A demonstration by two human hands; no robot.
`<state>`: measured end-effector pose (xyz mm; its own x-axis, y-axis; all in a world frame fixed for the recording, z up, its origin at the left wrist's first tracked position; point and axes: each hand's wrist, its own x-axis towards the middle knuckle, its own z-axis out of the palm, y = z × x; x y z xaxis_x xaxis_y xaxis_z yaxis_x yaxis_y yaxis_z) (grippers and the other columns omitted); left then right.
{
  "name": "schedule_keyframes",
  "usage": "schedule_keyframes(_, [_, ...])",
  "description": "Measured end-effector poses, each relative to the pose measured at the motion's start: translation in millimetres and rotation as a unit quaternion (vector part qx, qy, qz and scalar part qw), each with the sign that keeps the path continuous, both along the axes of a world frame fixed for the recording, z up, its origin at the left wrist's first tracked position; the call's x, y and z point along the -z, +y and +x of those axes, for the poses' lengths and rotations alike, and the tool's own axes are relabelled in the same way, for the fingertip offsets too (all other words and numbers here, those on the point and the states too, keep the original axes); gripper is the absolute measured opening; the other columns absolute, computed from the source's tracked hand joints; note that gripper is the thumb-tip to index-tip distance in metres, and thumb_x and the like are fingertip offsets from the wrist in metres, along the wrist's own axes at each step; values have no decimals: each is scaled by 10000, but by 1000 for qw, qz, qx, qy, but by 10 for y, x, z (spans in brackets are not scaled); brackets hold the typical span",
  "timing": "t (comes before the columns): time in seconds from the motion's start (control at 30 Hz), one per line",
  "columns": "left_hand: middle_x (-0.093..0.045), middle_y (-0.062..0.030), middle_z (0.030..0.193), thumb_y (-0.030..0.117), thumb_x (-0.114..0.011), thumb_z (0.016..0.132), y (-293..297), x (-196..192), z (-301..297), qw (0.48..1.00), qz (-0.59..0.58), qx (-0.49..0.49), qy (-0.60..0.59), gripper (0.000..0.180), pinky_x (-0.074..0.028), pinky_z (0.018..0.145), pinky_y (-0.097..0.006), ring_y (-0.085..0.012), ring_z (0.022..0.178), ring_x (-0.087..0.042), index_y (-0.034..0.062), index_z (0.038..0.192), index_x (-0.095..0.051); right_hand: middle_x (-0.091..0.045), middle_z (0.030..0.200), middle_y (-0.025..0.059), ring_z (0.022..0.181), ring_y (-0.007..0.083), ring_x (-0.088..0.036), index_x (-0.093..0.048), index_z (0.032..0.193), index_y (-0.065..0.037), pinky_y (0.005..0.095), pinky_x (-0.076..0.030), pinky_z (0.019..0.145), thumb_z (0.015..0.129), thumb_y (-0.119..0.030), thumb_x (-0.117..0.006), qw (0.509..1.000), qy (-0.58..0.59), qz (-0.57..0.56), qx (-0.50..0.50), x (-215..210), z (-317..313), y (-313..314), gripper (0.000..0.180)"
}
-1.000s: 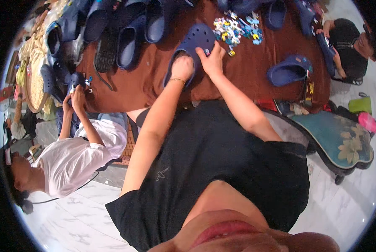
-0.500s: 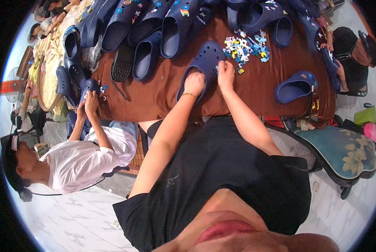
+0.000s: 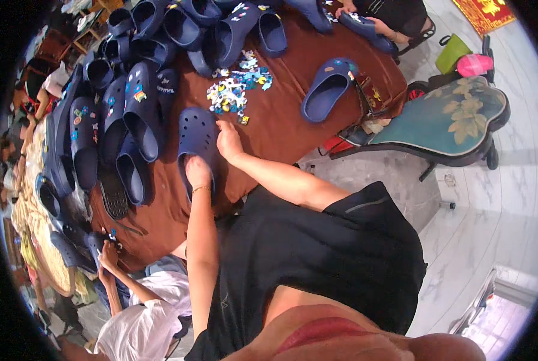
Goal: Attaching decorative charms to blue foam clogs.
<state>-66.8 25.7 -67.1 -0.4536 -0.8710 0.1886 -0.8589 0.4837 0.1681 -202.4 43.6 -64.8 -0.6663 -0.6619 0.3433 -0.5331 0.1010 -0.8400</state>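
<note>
A navy clog point(image 3: 195, 129) with round vent holes lies in front of me, toe pointing away. My left hand point(image 3: 198, 172) is pushed into its foot opening and holds it; the fingertips are hidden inside. Close to the clog's right side is my right hand point(image 3: 228, 141), its fingers curled together in a pinch; whatever is between them is too small to make out. Just beyond lies a loose pile of small white, blue and yellow shoe charms point(image 3: 230, 93), with one yellow-and-black charm point(image 3: 243, 120) at its near edge.
Several charm-decorated navy clogs point(image 3: 141, 117) crowd the far left of the brown cloth-covered table point(image 3: 269, 129). Another decorated clog point(image 3: 326, 96) sits to the right. A co-worker in white point(image 3: 142, 319) handles a clog at lower left; another person's hands point(image 3: 380, 27) hold one far right. A teal padded chair point(image 3: 437, 123) stands beside the table.
My view has swung to the right, so the table and clogs appear shifted left and turned. My left hand is still in the clog; my right hand stays by its side, now slightly apart from it.
</note>
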Motion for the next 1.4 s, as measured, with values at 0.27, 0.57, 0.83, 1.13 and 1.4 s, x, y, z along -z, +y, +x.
schedule_keyframes(0.27, [-611,-200,808,61,-476,734,180,-127,370,995,66,-2,-77,134,-477,749,-395,-323,794,-601,-13,726,-587,-530,654,72,514,142,-504,-546,887,-52,296,-412,408,879,-132,-333,899,-436,19,-29,-88,-490,-300,228])
schedule_keyframes(0.57, [-586,-197,730,85,-456,728,412,-135,933,997,50,-52,8,153,-467,680,-431,-350,717,-575,11,649,-565,-562,951,107,972,299,-465,-608,831,-84,448,-368,820,775,-291,-548,967,254,-7,-4,-483,-776,-798,223])
schedule_keyframes(0.83, [-574,-209,805,82,-399,770,469,-163,885,990,84,-108,24,187,-433,768,-441,-369,809,-545,-17,727,-551,-409,1205,268,1067,378,-484,-148,1319,23,426,-423,877,588,-528,-702,963,24,179,-200,-1216,547,-1254,1070])
schedule_keyframes(1.13, [-589,-181,736,105,-438,739,385,6,1079,997,17,-71,19,185,-464,696,-443,-348,742,-575,13,657,-576,-569,935,291,891,413,-565,-312,1161,67,443,-437,821,693,-192,-558,969,-76,183,-150,-1178,438,-1444,588])
schedule_keyframes(1.4, [-579,-242,838,69,-440,751,268,-99,1363,996,72,-47,16,174,-436,769,-426,-370,829,-552,-35,731,-577,-590,918,244,905,369,-568,-499,1019,39,397,-431,816,672,-157,-557,959,-147,41,-240,-78,-453,-773,403])
